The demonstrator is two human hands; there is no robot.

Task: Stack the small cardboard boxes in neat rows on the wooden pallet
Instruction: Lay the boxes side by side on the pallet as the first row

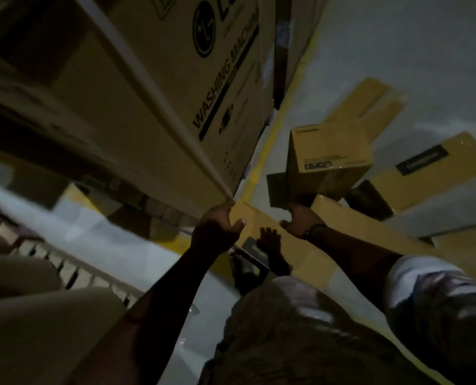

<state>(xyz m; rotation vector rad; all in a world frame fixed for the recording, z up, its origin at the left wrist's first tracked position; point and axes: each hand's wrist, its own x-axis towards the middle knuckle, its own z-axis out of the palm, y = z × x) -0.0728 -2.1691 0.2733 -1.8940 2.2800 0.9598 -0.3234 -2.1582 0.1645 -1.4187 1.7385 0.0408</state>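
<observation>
Head view | right hand (300, 219) grips small box (328, 159), tilted, label camera-ward | left hand (220, 226) loosely curled

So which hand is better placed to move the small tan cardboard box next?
Right. The right hand grips the small tan cardboard box from below; the left hand only touches the corner of the large printed washing-machine carton, holding nothing.

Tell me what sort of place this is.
Likely a warehouse or storeroom: a big washing-machine carton, small cardboard boxes lying on the floor, and a yellow line painted along it.
</observation>
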